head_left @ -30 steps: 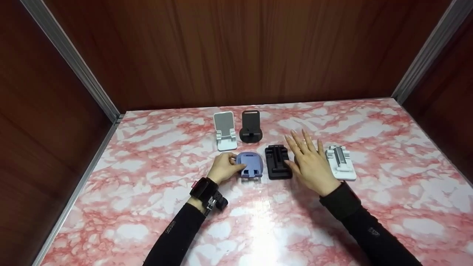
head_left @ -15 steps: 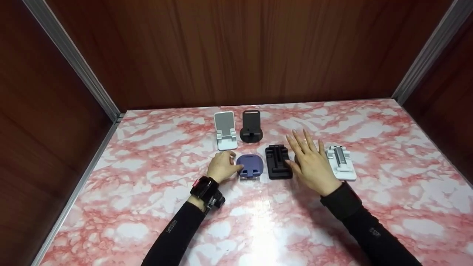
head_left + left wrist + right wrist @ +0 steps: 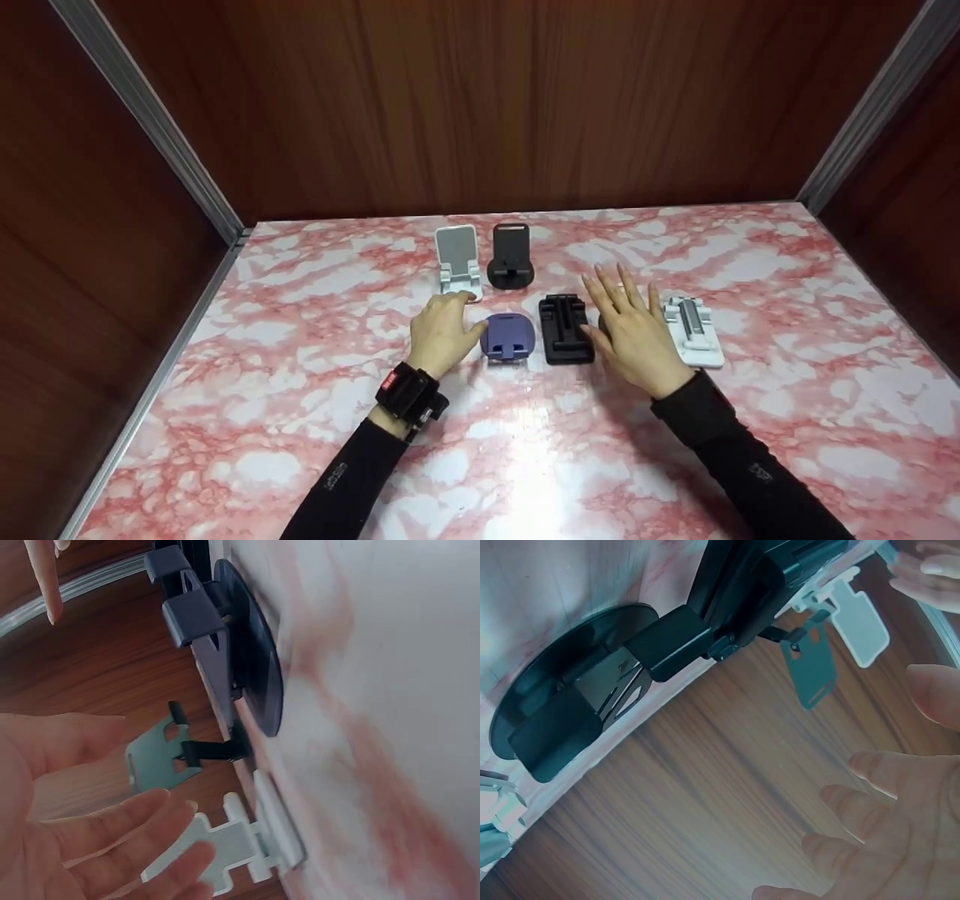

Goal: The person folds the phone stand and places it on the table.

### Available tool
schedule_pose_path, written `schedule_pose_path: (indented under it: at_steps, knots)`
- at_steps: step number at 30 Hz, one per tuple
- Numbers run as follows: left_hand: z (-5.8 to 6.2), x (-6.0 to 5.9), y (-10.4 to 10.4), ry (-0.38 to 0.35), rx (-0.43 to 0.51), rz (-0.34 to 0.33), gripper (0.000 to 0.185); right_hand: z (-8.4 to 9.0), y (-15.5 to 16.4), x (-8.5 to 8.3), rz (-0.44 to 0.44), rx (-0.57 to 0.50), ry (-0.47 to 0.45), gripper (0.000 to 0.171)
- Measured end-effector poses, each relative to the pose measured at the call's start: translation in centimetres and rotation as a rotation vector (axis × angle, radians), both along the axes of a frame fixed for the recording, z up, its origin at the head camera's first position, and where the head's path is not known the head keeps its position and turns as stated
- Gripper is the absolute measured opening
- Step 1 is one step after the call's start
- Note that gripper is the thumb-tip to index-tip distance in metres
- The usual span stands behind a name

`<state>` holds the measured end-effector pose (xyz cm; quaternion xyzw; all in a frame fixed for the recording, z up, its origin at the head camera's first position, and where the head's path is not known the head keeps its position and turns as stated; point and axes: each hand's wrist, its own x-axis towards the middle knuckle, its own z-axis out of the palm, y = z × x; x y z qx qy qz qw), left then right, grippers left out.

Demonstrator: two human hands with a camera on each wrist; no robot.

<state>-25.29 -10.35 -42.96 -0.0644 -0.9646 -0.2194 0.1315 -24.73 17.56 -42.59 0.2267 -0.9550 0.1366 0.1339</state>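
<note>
My left hand (image 3: pixel 442 337) is open beside a folded purple phone stand (image 3: pixel 508 335), its thumb near the stand's left edge. In the left wrist view a gap shows between that hand and the purple stand's round base (image 3: pixel 262 667). My right hand (image 3: pixel 634 337) is spread, palm down, above the table between a folded black phone stand (image 3: pixel 566 330) and a folded white phone stand (image 3: pixel 694 330). Beneath it lies a folded black round-based phone stand (image 3: pixel 544 739), mostly hidden in the head view. Neither hand holds anything.
Behind the row, an upright white phone stand (image 3: pixel 457 251) and an upright black phone stand (image 3: pixel 511 251) stand side by side. Wood-grain panels (image 3: pixel 480 112) enclose the back and sides of the red-and-white marbled table (image 3: pixel 300 420).
The purple stand's raised plate has been folded down flat. My left hand has let go and drawn slightly left and away from it. My right hand has hardly moved.
</note>
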Motion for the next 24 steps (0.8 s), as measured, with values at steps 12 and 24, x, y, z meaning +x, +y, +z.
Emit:
schedule_pose_path:
  at_steps: [12, 24]
  knots:
    - [-1.0, 1.6, 0.2, 0.111, -0.218, -0.062, 0.072, -0.5, -0.2, 0.1, 0.011, 0.013, 0.046, 0.065]
    - [-2.0, 3.1, -0.5, 0.143, -0.164, -0.067, 0.073, -0.5, -0.3, -0.1, 0.014, 0.032, -0.016, 0.066]
